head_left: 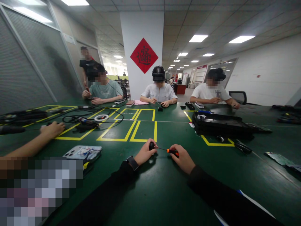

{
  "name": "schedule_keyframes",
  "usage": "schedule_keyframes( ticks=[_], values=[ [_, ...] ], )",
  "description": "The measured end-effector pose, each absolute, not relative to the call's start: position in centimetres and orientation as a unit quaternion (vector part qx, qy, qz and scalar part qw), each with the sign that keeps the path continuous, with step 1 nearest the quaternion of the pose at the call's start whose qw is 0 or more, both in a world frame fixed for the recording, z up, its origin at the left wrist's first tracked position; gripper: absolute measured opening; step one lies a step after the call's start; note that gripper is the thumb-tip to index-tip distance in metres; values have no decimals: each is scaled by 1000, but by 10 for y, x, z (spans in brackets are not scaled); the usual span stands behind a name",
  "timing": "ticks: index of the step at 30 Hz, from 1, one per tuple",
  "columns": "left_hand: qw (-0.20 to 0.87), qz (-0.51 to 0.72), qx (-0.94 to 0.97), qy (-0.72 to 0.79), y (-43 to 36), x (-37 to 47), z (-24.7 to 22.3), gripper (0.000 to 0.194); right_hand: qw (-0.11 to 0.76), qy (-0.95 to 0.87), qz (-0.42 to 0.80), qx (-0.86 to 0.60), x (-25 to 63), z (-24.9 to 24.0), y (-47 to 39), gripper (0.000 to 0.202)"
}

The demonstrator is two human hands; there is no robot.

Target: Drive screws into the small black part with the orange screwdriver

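My left hand is closed around a small black part, just above the green table. My fingers cover much of that part, so its kind does not show. In my right hand is a screwdriver with an orange and black handle. Its thin shaft points left, and the tip reaches the black part or lies right beside it; the exact contact is too small to make out. Both hands are close together near the middle of the table.
A long black open case stands to the right, near a black handheld object. Cables and a white ring lie at the left. A co-worker's hand is beyond a phone. Several people sit across the table.
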State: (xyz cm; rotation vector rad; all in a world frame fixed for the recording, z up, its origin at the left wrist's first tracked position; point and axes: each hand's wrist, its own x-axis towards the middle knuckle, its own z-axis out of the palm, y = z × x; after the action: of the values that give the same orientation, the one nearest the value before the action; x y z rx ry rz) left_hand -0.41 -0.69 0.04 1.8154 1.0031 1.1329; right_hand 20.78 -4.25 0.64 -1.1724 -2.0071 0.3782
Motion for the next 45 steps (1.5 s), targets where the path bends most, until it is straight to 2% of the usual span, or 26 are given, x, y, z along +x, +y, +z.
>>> schedule_keyframes(
  ticks=[7,13,27,33,45],
  values=[
    [423,424,695,398,-11,-2,2,23,360,-804,138,-452,208,7,-43,21],
    [408,427,699,404,-12,-1,5,25,334,-819,94,-457,208,10,-44,14],
    [411,427,696,406,-12,-1,5,25,339,-814,124,-454,210,10,-42,10],
    [415,427,693,406,-13,-1,7,24,347,-805,133,-462,210,10,-42,16],
    [402,432,697,409,-10,-2,4,22,350,-804,143,-459,211,5,-39,16]
  ],
)
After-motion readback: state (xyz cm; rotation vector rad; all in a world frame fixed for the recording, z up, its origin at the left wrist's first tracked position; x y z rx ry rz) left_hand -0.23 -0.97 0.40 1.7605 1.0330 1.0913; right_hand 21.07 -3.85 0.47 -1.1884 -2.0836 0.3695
